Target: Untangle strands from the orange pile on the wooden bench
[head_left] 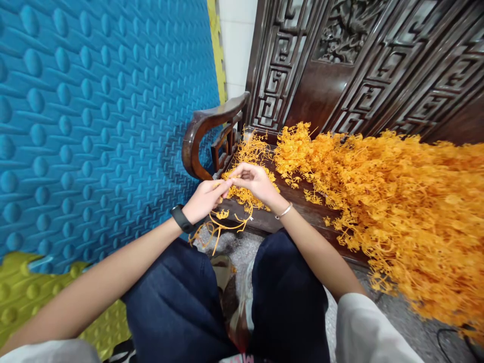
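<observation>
My left hand (207,198), with a black band on its wrist, is closed on a thin orange plastic sprig (219,228). The sprig's curved, branching strands hang below the fingers, over the front edge of the seat. My right hand (256,184), with a silver bangle on its wrist, meets the left one fingertip to fingertip in a pinch. What lies between the right fingertips is too small to make out. Just behind and under both hands, a small heap of orange plastic pieces (253,150) lies on the dark wooden seat (293,194), partly covered by the hands.
A large pile of orange plastic pieces (412,201) spreads along the seat at the right. The curved wooden armrest (192,143) stands left of my hands, and a carved backrest (321,85) rises behind. Blue foam matting (83,126) covers the left side. My knees are below the hands.
</observation>
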Demonstrator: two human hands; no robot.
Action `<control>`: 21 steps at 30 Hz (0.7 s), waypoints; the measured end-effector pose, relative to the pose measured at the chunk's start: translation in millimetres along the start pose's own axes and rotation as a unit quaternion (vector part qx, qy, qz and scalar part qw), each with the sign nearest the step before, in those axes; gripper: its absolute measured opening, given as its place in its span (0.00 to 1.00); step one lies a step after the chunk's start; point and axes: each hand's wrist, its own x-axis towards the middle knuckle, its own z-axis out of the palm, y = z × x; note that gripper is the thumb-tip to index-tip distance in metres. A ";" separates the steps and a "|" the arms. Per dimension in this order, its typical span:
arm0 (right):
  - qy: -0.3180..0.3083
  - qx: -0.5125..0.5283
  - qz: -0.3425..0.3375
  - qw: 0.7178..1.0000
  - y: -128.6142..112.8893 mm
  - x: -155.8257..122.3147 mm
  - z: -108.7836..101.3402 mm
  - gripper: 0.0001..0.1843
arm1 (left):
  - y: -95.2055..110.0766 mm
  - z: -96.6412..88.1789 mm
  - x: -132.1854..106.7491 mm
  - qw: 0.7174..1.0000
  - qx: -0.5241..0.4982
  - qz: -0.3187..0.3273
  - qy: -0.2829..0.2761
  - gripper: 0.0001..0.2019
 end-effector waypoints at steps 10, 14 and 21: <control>0.128 0.043 0.035 0.990 0.8 7.7 12.4 0.06 | 3.2 1.9 6.9 0.999 -0.032 0.001 0.027 0.17; 0.175 0.100 0.079 0.976 0.4 5.2 21.8 0.06 | 1.4 3.7 13.2 0.999 -0.036 0.010 0.036 0.17; 0.274 0.128 0.084 0.950 1.1 14.7 -0.6 0.04 | 4.1 10.7 8.9 0.998 -0.011 0.037 0.050 0.18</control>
